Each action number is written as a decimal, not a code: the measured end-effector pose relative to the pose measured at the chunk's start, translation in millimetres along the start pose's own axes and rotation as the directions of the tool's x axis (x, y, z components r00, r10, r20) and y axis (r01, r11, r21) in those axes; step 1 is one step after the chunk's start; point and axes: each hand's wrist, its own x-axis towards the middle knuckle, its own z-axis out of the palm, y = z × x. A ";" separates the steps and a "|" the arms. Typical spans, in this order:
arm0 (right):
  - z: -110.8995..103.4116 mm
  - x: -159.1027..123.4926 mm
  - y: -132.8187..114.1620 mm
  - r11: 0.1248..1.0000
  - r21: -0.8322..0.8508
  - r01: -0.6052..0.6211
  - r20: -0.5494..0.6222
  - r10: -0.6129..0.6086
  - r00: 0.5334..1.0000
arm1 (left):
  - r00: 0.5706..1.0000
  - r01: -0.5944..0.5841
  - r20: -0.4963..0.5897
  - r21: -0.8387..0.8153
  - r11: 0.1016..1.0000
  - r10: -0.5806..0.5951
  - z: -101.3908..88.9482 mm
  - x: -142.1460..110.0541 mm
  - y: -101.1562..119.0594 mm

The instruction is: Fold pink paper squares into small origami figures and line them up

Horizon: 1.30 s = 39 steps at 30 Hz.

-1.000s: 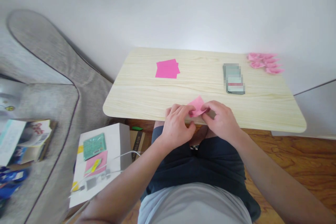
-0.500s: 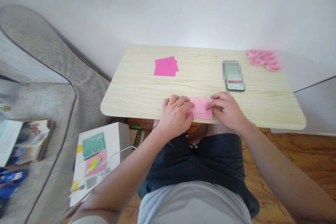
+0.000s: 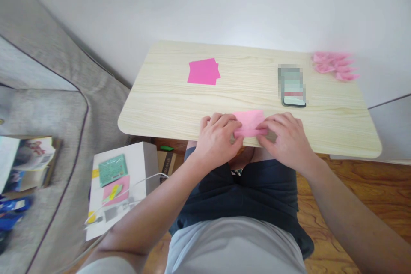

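Note:
A small pink paper (image 3: 249,120), partly folded, lies at the near edge of the light wooden table (image 3: 173,98). My left hand (image 3: 217,139) pinches its left end with curled fingers. My right hand (image 3: 287,137) grips its right end, fingertips pressed on the paper's lower edge. The two hands almost meet over the paper. A stack of flat pink sheets (image 3: 203,71) rests further back on the left of the table. A pile of folded pink paper pieces (image 3: 335,66) sits at the far right corner.
A phone (image 3: 292,87) lies on the table behind my right hand. A grey sofa (image 3: 48,94) stands at the left. A white box (image 3: 135,167) with a green card, pink notes and a white cable sits on the floor beside my knee.
A second ago the paper was lifted as a pointed shape between my hands; then it lay flat as a rectangle. Now both hands pinch its lower edge. The view has shifted slightly.

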 end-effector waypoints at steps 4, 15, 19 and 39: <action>2.1 2.1 8.4 0.992 0.125 0.003 0.039 -0.008 0.999 | 1.000 0.021 0.010 -0.028 0.999 -0.021 0.8 1.2 0.0; 12.5 -19.0 11.4 0.975 0.169 0.141 -0.086 -0.128 0.988 | 1.000 -0.030 -0.001 -0.112 0.993 0.031 7.6 -11.5 -6.5; 17.2 -24.5 10.7 0.979 0.190 0.071 -0.141 -0.044 0.989 | 0.999 -0.030 -0.030 -0.128 0.991 0.026 10.4 -12.8 -8.2; 19.9 -18.2 0.5 0.981 0.144 -0.128 -0.130 0.146 0.981 | 0.995 0.080 -0.038 -0.183 0.980 -0.089 11.4 -4.7 -2.7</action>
